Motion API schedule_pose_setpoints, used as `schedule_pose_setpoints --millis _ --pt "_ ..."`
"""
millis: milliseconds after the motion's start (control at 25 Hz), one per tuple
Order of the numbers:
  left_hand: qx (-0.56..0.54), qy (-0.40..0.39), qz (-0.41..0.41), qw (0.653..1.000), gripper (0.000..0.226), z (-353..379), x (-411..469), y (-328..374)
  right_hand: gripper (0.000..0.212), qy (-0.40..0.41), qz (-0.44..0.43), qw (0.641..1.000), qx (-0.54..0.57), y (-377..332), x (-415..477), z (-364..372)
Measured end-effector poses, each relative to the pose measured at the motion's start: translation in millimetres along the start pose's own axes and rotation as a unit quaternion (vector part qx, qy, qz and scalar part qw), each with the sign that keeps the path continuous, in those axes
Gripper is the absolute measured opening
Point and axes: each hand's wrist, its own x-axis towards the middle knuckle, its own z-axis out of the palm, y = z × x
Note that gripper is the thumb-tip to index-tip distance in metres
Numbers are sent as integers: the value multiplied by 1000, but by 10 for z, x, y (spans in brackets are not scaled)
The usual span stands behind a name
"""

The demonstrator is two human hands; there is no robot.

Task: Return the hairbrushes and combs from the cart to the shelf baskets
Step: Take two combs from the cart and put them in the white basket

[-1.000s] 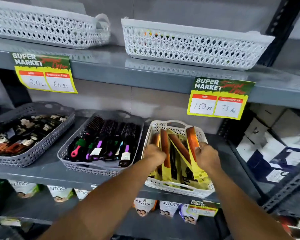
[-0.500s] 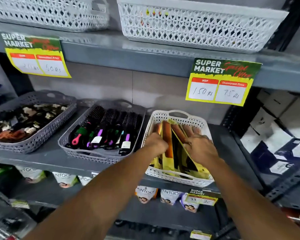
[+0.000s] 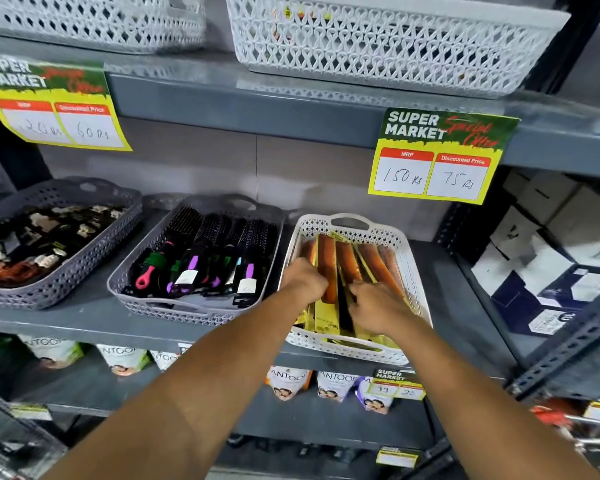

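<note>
Head view: we press both hands into the white basket [image 3: 409,271] at the shelf's [image 3: 84,317] front edge, left hand [image 3: 303,278] curled closed on the combs [image 3: 347,261], right hand [image 3: 378,306] bent over them, grip unclear. Packs lean on one another; a careless pull-out could drag one over the front rim. Brushes [image 3: 201,258] sit in the gray basket [image 3: 125,282] alongside.

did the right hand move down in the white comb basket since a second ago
Yes. The right hand was up by the white basket's far handle holding a comb; now it's low, near the front rim.
</note>
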Motion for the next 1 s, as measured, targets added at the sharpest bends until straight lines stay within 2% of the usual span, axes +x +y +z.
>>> schedule_pose_setpoints --millis 80,160,320,360,520,640,800,1000 --pt "-2 -9 0 1000 22 11 16 -9 25 -38 13 999 38 -42 36 50" --pt "-1 -14 2 1000 22 19 16 -21 22 -35 16 997 62 -76 46 69" --pt "4 -32 9 999 25 26 39 -59 38 93 -11 996 3 131 60 -19" --pt "13 -30 19 999 25 22 34 -67 39 104 -11 995 -11 232 84 -23" --pt "83 -21 67 994 30 103 -7 -90 34 40 24 998 -45 428 117 119" --pt "94 -60 83 990 35 133 -20 -92 46 41 22 999 -20 260 95 236" --pt "117 -91 104 983 42 114 -4 -90 42 83 35 996 21 142 -18 269" --pt "94 -115 140 979 48 23 -30 -122 54 78 43 995 49 283 57 282"
